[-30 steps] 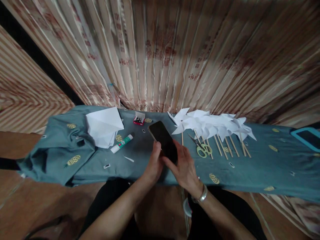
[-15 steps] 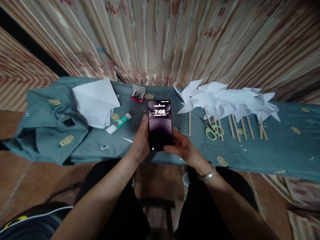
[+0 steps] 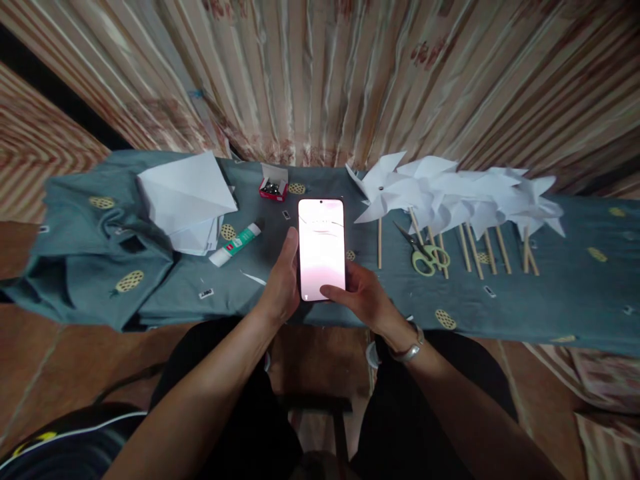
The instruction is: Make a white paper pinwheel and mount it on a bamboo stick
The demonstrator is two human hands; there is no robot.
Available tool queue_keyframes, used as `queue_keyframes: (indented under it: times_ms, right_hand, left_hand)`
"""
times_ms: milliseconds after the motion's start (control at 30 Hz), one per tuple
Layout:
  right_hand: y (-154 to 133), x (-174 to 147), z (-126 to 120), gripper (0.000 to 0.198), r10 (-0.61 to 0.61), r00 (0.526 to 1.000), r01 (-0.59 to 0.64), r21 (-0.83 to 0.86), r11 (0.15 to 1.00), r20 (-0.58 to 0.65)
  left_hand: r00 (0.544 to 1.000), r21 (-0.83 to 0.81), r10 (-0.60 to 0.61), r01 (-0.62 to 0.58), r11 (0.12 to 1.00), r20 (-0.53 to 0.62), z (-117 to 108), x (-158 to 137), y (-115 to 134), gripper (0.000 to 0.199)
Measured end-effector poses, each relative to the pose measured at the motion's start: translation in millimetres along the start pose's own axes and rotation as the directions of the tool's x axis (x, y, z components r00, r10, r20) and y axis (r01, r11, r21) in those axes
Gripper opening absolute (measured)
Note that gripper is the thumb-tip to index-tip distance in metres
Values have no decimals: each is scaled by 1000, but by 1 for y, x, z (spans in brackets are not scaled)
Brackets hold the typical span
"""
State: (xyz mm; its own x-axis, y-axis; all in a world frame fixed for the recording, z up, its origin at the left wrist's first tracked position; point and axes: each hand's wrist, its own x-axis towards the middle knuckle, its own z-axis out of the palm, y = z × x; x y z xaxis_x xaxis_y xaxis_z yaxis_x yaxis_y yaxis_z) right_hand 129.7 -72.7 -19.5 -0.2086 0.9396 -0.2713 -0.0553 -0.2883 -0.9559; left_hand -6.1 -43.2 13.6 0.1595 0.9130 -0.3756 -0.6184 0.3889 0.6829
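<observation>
Both hands raised over a cloth-covered table (image 3: 550,300), left hand (image 3: 280,283) wrapped around the left edge of a phone (image 3: 321,248) with a bright lit screen, right hand (image 3: 363,300) cupping its lower right corner, thumb on the glass, scissors (image 3: 424,253) and paper pinwheels (image 3: 450,197) right of the grip, glue stick (image 3: 235,244) to its left.

Bare forearms, a silver bracelet (image 3: 406,347) (right wrist), black trousers (image 3: 425,413).

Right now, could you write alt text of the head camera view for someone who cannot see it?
A person's left hand and right hand hold a phone with a bright screen above a blue-green cloth. On it lie white paper pinwheels, scissors, a glue stick and folded paper.
</observation>
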Motion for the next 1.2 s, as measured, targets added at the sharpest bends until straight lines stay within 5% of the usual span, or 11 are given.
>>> queue_keyframes:
  times_ms: [300,667,1200]
  right_hand:
    - [-1,0,4,40,-21,999,17,-87,996,-39]
    - [-20,0,-13,30,-105,992,109,-62,992,65]
    - [-11,4,-14,41,-135,990,138,-52,989,49]
  left_hand:
    - [1000,-24,23,-23,999,-4,-2,0,1,53]
    - [998,-53,-66,65,996,-8,0,-2,2,57]
    - [994,-49,-113,112,993,-16,5,-2,1,59]
